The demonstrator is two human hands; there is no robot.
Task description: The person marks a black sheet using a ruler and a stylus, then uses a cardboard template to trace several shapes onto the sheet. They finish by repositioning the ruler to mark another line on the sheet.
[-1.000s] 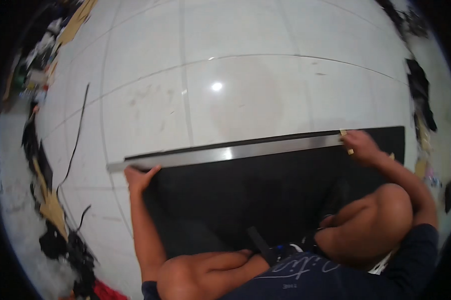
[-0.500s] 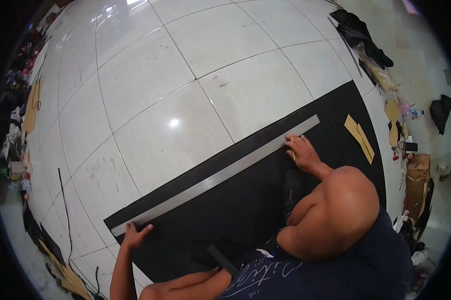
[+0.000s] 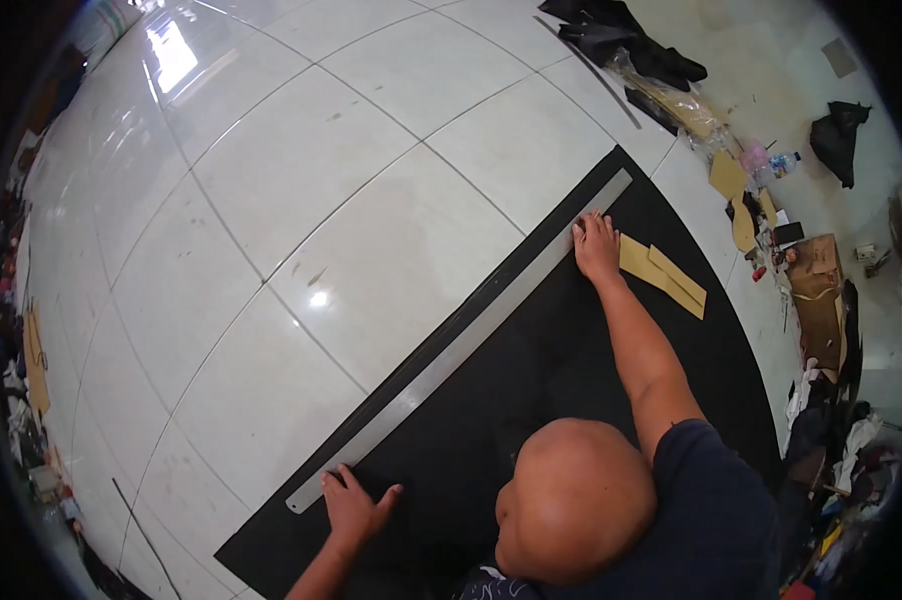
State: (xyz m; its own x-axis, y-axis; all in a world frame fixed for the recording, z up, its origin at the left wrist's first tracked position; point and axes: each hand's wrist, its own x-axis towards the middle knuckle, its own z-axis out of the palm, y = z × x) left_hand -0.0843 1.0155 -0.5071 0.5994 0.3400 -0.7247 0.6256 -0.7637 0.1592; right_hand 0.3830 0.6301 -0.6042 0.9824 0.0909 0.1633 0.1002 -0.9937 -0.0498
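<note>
A long steel ruler (image 3: 441,375) lies slantwise on a large black sheet (image 3: 531,390), close to its far edge. My left hand (image 3: 351,508) rests near the ruler's lower-left end, fingertips on the metal and thumb spread out over the sheet. Toward the upper-right end, my right hand (image 3: 597,246) presses on the ruler. A thin tan stick, like a pencil (image 3: 598,213), pokes out at its fingers; most of it is hidden. Just right of that hand lie tan card pattern pieces (image 3: 663,275), partly overlapping. A bare rounded form (image 3: 581,495), seemingly my bent knee, covers the sheet's near part.
Glossy white floor tiles (image 3: 271,220) surround the sheet. Along the right stand a brown cardboard box (image 3: 818,300), a plastic bottle (image 3: 784,164) and scraps. Black material (image 3: 631,45) lies at the top right. More clutter lines the left edge.
The view has turned and shifted. The ruler has slid toward the sheet's far edge and its upper-right corner. Both hands have moved with it, and my right arm is stretched out further.
</note>
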